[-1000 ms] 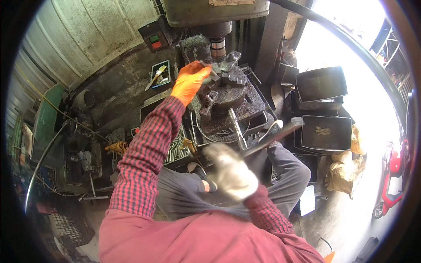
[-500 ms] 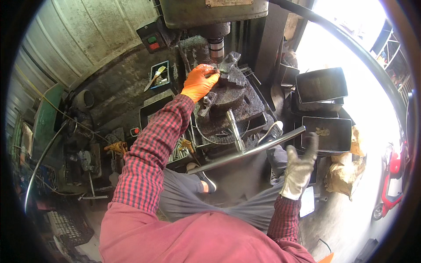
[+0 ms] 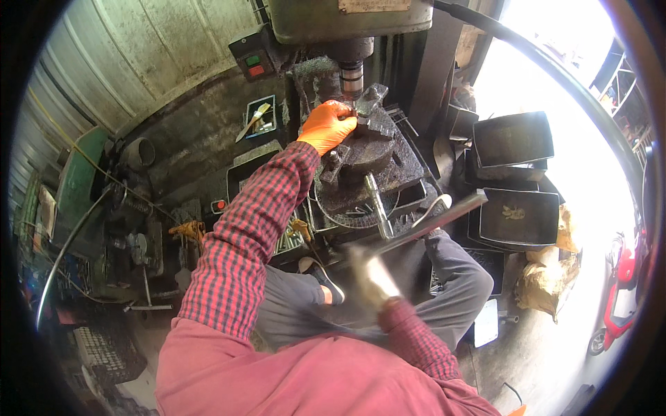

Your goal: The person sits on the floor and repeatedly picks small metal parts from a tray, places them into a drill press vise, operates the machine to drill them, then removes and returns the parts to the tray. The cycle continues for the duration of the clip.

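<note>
Seen from above, at the top: a large green-grey drill press [image 3: 350,21], head hanging over a dark, grimy metal table [image 3: 411,173]. Beyond the table's right edge, near it, two black bins [image 3: 517,125], one behind the other, the nearer one with a small pale heap inside. Across the front of the table's near edge, a long steel bar [image 3: 433,223], slanting up to the right above a pair of grey-trousered knees. In the middle of the table, a heavy dark vise [image 3: 364,154]. From there toward the near edge, a shiny pipe [image 3: 378,204], meeting the bar at its near end.

At the vise's left rear, the left hand [image 3: 329,127], in an orange glove, thumb and fingertips pinched together on a small dark piece [image 3: 354,112]. Low in front of the near edge, the right hand [image 3: 373,277], pale-gloved and blurred, close below the bar; cannot tell whether closed around it or merely beside it. Past the table's left edge, a small blue tray [image 3: 274,105] holding a pale-bristled brush [image 3: 254,120]. Directly above the vise, a banded steel chuck [image 3: 352,78]. Smallest, the dark piece: at the left fingertips, just under the chuck, beside the vise's raised blocks.
</note>
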Action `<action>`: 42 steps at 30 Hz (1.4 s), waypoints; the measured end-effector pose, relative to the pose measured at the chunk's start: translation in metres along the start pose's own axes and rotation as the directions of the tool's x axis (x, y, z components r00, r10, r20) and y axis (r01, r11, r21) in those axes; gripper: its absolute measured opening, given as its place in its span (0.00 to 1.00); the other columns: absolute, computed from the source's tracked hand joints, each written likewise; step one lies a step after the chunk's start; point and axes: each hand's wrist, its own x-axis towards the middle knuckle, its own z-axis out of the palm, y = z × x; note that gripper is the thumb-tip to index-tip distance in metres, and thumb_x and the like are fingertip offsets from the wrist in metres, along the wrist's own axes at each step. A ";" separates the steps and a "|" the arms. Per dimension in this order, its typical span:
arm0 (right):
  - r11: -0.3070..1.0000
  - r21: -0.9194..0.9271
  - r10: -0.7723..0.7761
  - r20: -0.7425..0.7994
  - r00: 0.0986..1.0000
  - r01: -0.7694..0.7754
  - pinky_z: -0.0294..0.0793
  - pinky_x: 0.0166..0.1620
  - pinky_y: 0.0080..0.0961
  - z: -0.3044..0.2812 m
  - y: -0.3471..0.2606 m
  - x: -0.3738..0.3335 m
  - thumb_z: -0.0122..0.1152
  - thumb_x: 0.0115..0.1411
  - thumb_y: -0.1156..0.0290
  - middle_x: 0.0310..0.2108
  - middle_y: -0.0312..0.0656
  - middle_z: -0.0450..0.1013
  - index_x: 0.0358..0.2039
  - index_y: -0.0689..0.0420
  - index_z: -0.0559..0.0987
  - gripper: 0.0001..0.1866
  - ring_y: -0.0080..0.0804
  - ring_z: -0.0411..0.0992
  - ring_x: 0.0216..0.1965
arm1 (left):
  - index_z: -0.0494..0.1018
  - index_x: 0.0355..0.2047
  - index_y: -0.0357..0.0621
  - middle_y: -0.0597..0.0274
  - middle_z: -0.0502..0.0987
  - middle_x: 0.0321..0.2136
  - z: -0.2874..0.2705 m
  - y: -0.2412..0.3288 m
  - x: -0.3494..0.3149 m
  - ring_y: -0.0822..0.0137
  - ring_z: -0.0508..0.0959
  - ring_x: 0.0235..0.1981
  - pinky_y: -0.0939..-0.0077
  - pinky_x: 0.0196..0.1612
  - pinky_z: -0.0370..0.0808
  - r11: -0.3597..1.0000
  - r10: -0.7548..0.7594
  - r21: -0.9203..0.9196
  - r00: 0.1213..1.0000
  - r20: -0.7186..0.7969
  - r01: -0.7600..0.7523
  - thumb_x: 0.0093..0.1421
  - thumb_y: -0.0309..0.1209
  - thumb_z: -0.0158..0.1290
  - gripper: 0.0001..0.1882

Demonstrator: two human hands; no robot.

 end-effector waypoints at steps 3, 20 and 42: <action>0.913 0.370 -0.279 0.251 0.927 0.174 0.65 0.70 0.36 0.014 -0.048 -0.024 0.59 0.71 0.41 0.68 0.55 0.69 0.74 0.62 0.65 0.43 0.43 0.66 0.69 | 0.86 0.45 0.42 0.54 0.84 0.49 -0.001 -0.001 0.003 0.55 0.85 0.50 0.64 0.55 0.78 1.000 0.016 -0.002 1.000 0.022 -0.016 0.60 0.41 0.63 0.19; 0.993 0.117 0.004 0.247 0.969 -0.034 0.73 0.63 0.39 -0.001 -0.046 -0.016 0.64 0.69 0.52 0.59 0.57 0.78 0.69 0.58 0.73 0.34 0.45 0.77 0.60 | 0.85 0.44 0.34 0.57 0.87 0.38 -0.004 -0.004 0.005 0.70 0.84 0.41 0.73 0.49 0.78 0.952 -0.049 -0.296 0.992 0.119 0.082 0.60 0.36 0.66 0.18; 0.235 -0.972 -0.751 -0.160 0.640 0.032 0.75 0.40 0.41 -0.172 -0.114 -0.009 0.75 0.52 0.42 0.18 0.47 0.74 0.16 0.56 0.82 0.28 0.47 0.76 0.27 | 0.75 0.58 0.33 0.53 0.82 0.49 -0.005 -0.043 -0.282 0.63 0.82 0.48 0.65 0.56 0.78 0.684 -0.437 -0.683 0.893 -0.104 0.255 0.78 0.41 0.49 0.22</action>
